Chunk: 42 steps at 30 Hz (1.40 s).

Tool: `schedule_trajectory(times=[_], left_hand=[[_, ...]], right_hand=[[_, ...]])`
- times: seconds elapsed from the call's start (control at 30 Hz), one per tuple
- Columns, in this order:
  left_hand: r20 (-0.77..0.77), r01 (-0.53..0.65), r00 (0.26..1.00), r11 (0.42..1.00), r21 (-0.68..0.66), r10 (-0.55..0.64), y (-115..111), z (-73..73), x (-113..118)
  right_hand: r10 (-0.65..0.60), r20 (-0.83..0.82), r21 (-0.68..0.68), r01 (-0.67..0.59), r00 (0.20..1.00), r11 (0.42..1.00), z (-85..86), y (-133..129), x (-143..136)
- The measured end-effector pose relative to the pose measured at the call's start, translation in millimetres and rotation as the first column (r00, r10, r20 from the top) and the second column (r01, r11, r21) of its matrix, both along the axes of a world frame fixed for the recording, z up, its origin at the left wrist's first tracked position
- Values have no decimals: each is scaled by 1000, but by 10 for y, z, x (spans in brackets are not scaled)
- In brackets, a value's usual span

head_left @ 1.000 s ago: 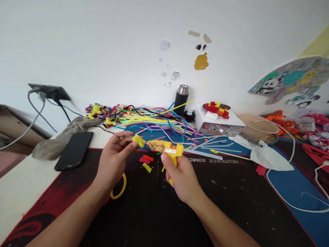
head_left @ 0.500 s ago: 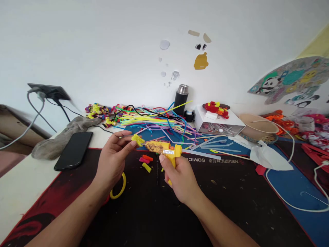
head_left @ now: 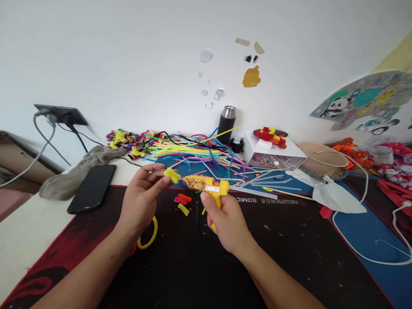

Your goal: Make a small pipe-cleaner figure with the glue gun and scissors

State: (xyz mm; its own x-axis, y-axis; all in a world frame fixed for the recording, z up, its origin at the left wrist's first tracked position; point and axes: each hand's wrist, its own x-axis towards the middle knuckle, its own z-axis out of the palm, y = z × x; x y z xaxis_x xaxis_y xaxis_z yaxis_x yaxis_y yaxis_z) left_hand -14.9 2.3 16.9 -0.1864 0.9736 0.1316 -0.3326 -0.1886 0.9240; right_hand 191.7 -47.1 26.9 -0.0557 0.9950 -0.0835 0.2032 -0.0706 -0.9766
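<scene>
Between the thumb and fingers of my left hand (head_left: 143,195) is a small fuzzy yellow pipe-cleaner piece (head_left: 172,175). My right hand (head_left: 230,223) is wrapped round the handle of a yellow hot glue gun (head_left: 201,183), whose barrel is stained brown. Its nozzle points left and is at or very near the yellow piece; I cannot tell if they touch. Below the nozzle, on the dark mat (head_left: 193,266), lie a yellow-green pipe-cleaner piece (head_left: 183,209) and pink and orange pieces (head_left: 182,198). Yellow-handled scissors (head_left: 155,234) lie partly behind my left wrist.
Loose pipe cleaners (head_left: 193,152) are heaped at the back, beside a black thermos (head_left: 226,124). A white box (head_left: 273,150) stands to their right, near clear glue sticks (head_left: 257,191). A phone (head_left: 92,189) lies at left. A white cable (head_left: 357,257) curves at right.
The glue gun and my right hand have shifted very slightly to the right. My left hand and the yellow piece stay almost in place.
</scene>
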Motion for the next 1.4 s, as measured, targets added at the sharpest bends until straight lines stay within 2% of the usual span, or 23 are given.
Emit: schedule_trajectory(times=[0.3, 0.57, 0.73, 1.4], left_hand=[[-2, -6, 1000, 1000, 2, 6, -3, -4, 1], [-5, -14, 1000, 1000, 17, 14, 7, -16, -6], [-1, -14, 1000, 1000, 24, 14, 6, -12, -10], [3, -10, 1000, 1000, 18, 10, 14, -14, -13]], right_hand=[[8, -5, -15, -8, 1000, 1000, 22, -9, -12], [36, -102, -91, -45, 994, 995, 12, 18, -1], [66, -127, -76, -76, 990, 994, 25, 11, 5], [33, -82, -51, -37, 996, 998, -15, -8, -5]])
